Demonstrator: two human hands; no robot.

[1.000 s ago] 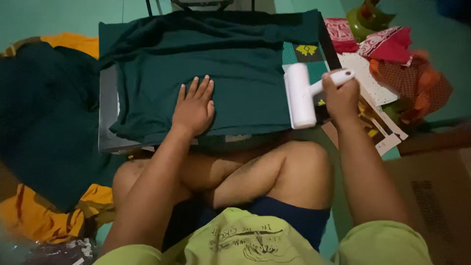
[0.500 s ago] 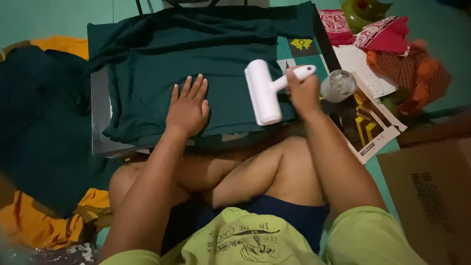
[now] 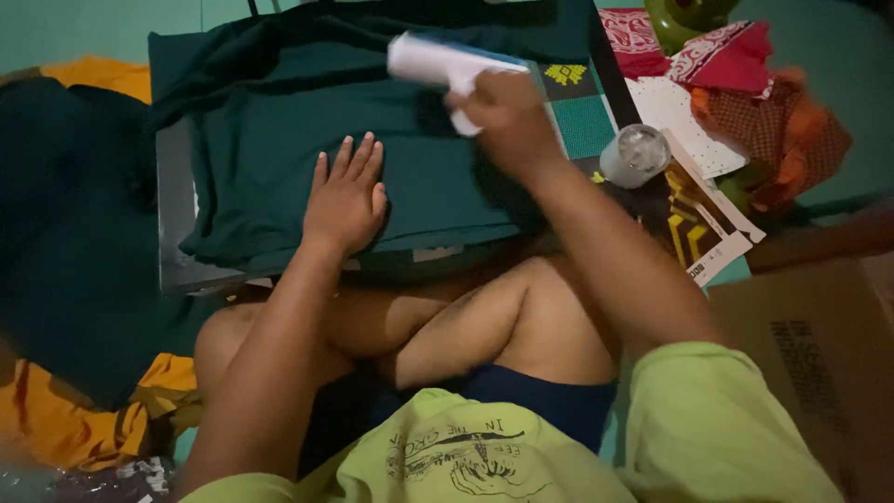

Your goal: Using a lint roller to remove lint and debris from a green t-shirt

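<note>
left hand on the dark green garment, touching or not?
Touching. The head view shows the left hand lying flat, palm down and fingers spread, on the dark green garment, with no gap visible beneath it.

L hand (image 3: pixel 346 200) flat on shirt (image 3: pixel 438 186), roller (image 3: pixel 447 63) above it, cup (image 3: pixel 634 156) to right.

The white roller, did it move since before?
Yes. The white roller in the right hand went from the green cloth's right edge up toward its far middle; the left hand stays flat.
</note>
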